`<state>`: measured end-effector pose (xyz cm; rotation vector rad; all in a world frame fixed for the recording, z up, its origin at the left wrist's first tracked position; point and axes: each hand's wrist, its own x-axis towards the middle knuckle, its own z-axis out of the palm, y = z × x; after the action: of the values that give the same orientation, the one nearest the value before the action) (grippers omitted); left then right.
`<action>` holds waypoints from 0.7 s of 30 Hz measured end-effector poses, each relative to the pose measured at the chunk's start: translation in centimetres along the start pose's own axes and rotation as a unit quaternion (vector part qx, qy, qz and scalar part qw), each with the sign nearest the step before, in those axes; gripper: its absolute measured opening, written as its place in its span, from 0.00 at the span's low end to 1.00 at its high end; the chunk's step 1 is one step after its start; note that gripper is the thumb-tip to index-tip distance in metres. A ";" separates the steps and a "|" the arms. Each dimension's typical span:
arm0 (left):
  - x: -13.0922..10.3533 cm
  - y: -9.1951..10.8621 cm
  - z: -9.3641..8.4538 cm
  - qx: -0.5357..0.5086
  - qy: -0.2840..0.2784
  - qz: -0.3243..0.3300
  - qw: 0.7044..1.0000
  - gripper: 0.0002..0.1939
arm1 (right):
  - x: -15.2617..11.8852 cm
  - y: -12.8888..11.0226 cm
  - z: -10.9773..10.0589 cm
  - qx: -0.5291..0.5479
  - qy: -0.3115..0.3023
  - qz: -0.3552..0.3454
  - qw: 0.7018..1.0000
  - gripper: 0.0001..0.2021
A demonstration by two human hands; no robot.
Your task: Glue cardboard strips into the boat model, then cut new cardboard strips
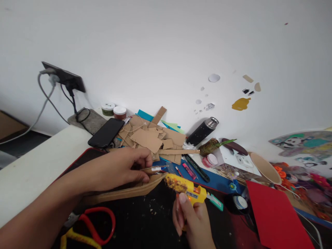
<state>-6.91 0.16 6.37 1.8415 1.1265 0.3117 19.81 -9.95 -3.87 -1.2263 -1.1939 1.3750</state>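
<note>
My right hand (193, 216) is wrapped around a yellow hot glue gun (185, 186) whose front is stained brown. The gun's nozzle points left and meets the corner of a folded cardboard piece (129, 193). My left hand (135, 166) has its thumb and fingers curled in on the cardboard at its upper side; its fingertips are partly hidden. A small white label (156, 168) shows beside those fingers. Below my left forearm lie scissors (100, 224) with red and yellow handles, their blades mostly hidden.
Cardboard scraps (147, 138) pile up against the wall. A black phone (106, 132) lies left of them, and a black flask (203, 130) leans at the back. A green cutter (197, 167), a white box (236, 160) and a red sheet (276, 214) are on the right.
</note>
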 end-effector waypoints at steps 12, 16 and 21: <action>-0.1 -0.2 0.1 -0.017 0.006 0.010 1.000 0.06 | 0.0 -0.3 0.0 -0.021 0.004 0.000 1.000 0.38; -0.1 0.0 0.1 -0.020 0.004 0.010 1.000 0.05 | 0.0 -0.2 0.0 -0.009 0.006 -0.001 1.000 0.37; -0.3 0.2 0.2 -0.017 0.002 0.006 1.000 0.06 | 0.5 -0.1 0.1 0.000 0.019 0.005 1.000 0.36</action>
<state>-6.86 -0.22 6.51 1.8187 1.1057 0.3391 19.69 -9.42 -3.80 -1.2537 -1.1627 1.3527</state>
